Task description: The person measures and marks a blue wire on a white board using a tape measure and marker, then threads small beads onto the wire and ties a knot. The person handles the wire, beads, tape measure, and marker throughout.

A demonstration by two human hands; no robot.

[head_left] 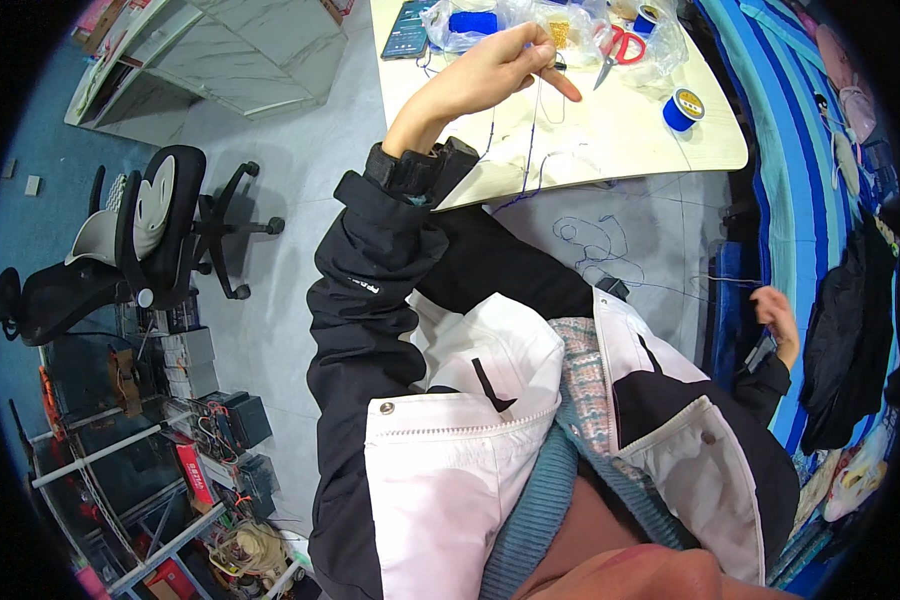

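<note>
Over the pale table (pixel 620 140), my left hand (pixel 520 65) is closed with one finger stretched out. Thin blue thread (pixel 530 150) hangs from it toward the table's near edge, with a fine loop beside it. A small dark piece shows by the fingertips, too small to name. My right hand (pixel 776 318) is far out to the right beside the bed, its fingers curled on a thin thread (pixel 730 281) that reaches it from the left. Red-handled scissors (pixel 622 46) lie just beyond my left hand, partly on a clear plastic bag.
A blue thread spool (pixel 683 110) stands at the table's right. A phone (pixel 406 30) and clear bags with blue spools and gold beads (pixel 558 36) lie at the far side. Loose thread (pixel 600 250) tangles over the floor. A striped bed (pixel 785 200) borders the right; an office chair (pixel 160 230) stands left.
</note>
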